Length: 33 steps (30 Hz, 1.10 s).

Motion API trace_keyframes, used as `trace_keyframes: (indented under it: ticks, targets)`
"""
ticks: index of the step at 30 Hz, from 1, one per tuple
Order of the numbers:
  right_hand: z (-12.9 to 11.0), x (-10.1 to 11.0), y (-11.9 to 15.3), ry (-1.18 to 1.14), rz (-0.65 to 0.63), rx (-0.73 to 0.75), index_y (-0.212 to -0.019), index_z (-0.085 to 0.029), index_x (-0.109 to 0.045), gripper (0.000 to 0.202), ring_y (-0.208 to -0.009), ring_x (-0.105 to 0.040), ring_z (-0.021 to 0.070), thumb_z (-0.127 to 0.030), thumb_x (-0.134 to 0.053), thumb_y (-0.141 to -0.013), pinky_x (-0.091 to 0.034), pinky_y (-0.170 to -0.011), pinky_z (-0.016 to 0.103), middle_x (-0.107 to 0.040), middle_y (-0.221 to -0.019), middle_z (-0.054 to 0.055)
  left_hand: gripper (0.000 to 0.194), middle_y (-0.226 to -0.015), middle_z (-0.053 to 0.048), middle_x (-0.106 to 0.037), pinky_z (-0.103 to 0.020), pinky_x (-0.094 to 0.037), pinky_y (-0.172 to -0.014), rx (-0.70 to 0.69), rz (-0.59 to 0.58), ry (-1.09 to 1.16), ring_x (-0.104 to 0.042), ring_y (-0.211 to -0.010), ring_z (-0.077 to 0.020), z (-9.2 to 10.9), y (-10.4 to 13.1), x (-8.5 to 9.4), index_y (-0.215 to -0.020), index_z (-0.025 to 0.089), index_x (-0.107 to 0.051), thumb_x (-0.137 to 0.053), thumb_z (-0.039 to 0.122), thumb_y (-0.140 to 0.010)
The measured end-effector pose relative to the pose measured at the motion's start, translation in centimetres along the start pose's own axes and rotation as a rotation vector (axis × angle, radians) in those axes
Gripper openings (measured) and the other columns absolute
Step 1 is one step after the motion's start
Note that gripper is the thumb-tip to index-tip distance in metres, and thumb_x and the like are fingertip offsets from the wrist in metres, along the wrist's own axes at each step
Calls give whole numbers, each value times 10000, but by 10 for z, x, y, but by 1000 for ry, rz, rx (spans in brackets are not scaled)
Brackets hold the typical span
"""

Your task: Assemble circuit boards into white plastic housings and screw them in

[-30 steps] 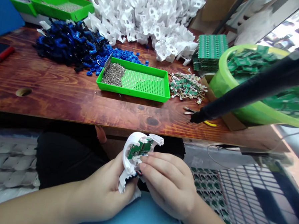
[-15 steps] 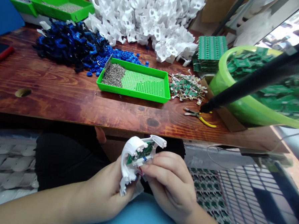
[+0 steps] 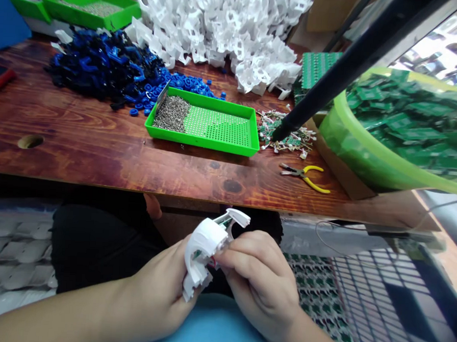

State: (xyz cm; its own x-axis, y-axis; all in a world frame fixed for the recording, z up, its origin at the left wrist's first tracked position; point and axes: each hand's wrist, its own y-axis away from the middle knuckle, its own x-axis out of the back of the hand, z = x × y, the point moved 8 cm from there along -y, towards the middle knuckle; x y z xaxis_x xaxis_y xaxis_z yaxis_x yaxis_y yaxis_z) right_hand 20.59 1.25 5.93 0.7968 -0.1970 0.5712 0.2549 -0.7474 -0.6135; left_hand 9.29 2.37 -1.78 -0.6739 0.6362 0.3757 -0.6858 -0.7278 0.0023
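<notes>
1 shell (image 3: 205, 238) in L hand (image 3: 159, 287); R hand (image 3: 263, 277) prob. pinching part-hid wire (image 3: 213, 262).

Got yellow-handled pliers (image 3: 299, 172) near front edge of surface (image 3: 99, 149), right of center; green tray (image 3: 219, 124) farther back-left, metal bits (image 3: 172, 112) in its left end; blue-black pile (image 3: 99, 64) behind-left of that.

White plastic shell (image 3: 205, 238) — curved, tilted, open-sided; in the left hand (image 3: 161, 285), its edge at the right fingertips.
</notes>
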Motion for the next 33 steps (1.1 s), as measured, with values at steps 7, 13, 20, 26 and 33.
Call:
trace_keyframes:
  ticks: [7,13,20,26,33]
  targets:
    - [6,0,-2,-78,-55,-80,-849,-168,-653,143,-748,-620,113,-53,-591,-790,-520,-671,230,-663,-786,23,401,-1166,-101,-595,-308,-470,-930,-166,63,-244,-599,-1034,-211,11,7,5,-1152,209,-450,-490,51,-785]
    - [23,-11,-1,-98,-118,-169,-837,-168,-676,65,-709,-628,87,-128,-632,-811,-517,-653,186,-673,-766,6,420,-1117,-116,-607,-333,-446,-957,216,-48,90,-588,-1013,-216,-13,-5,-4,-1288,160,-389,-454,235,-880]
    - [26,20,2,67,-144,-77,-1036,-176,-626,254,-879,-602,115,-49,-575,-822,-520,-758,243,-650,-939,45,462,-1041,-47,-654,-229,-458,-682,519,-214,569,-592,-828,-169,-20,2,-6,-1241,219,-500,-586,228,-788]
    - [37,13,3,-112,-414,-116,-1107,-183,-584,266,-1088,-538,129,-227,-619,-846,-473,-938,260,-573,-1146,76,651,-1034,-20,-636,-232,-442,-748,532,-471,845,-569,-880,-178,-13,-1,-19,-1273,238,-490,-694,199,-656]
    - [60,26,16,-177,-250,-303,-921,-201,-554,153,-1227,-432,152,-275,-644,-822,-385,-1028,277,-459,-1216,76,590,-1003,-29,-576,-274,-442,-767,487,-391,378,-517,-866,-181,-7,-16,-25,-1322,240,-398,-596,215,-767]
